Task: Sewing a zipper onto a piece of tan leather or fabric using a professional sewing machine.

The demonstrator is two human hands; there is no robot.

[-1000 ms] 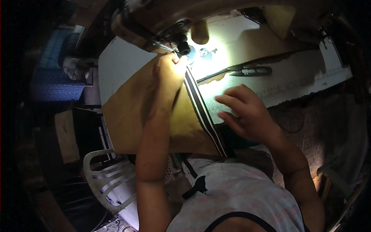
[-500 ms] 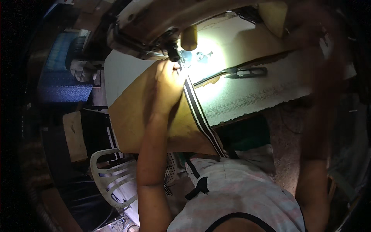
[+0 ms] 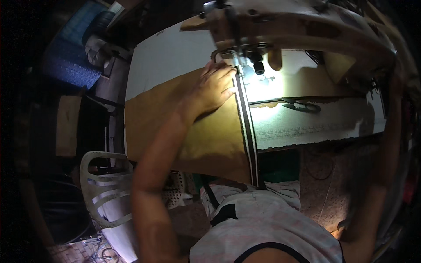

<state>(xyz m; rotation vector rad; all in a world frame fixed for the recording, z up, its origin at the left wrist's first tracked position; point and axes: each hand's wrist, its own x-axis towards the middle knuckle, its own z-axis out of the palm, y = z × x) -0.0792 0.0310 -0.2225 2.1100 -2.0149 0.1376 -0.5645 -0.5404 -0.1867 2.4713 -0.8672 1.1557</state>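
My left hand (image 3: 215, 90) lies on a tan cloth (image 3: 175, 127) with its fingers stretched out and the thumb apart. Its fingertips touch the cloth beside a dark strip with white stripes (image 3: 248, 131), close to the needle area of a sewing machine (image 3: 302, 28). That strip runs along the cloth's right edge from the needle area toward my lap. At the machine's right end, my right hand (image 3: 397, 83) is raised in shadow; its fingers cannot be made out.
Thread snips (image 3: 302, 106) lie on the worn pale table (image 3: 315, 127), right of the strip. A lamp lights the needle area. A white plastic chair (image 3: 94, 184) stands at the left, and a blue patterned cloth (image 3: 74, 65) shows at the far left.
The view has shifted, so the machine appears farther right. My left hand now lies flatter beside the strip. My right hand, blurred before, is now at the machine's right end.
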